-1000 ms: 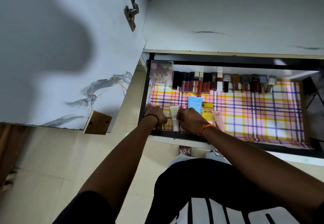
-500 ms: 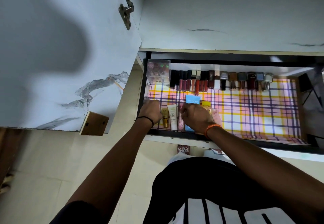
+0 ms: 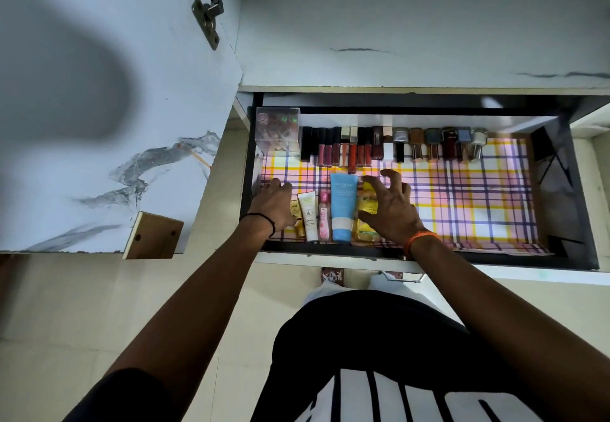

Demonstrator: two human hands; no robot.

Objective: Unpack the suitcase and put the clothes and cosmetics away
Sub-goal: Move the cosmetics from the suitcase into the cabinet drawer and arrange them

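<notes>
Spread, loosely curled fingers of the right hand [image 3: 389, 210] hover over the yellow plastic bottle [image 3: 366, 213], gripping nothing; the left hand [image 3: 274, 205] lies relaxed beside a small gold tube [image 3: 297, 218]. Both lie at the plaid-lined drawer's [image 3: 478, 203] front; the bottle looks light, slick, best pinched mid-body

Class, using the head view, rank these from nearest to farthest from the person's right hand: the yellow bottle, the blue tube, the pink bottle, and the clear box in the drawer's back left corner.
1. Yellow bottle: directly under the right hand, at its thumb side.
2. Blue tube: just left of the yellow bottle.
3. Pink bottle: further left, beside the blue tube.
4. Clear box: back left corner, farthest.
</notes>
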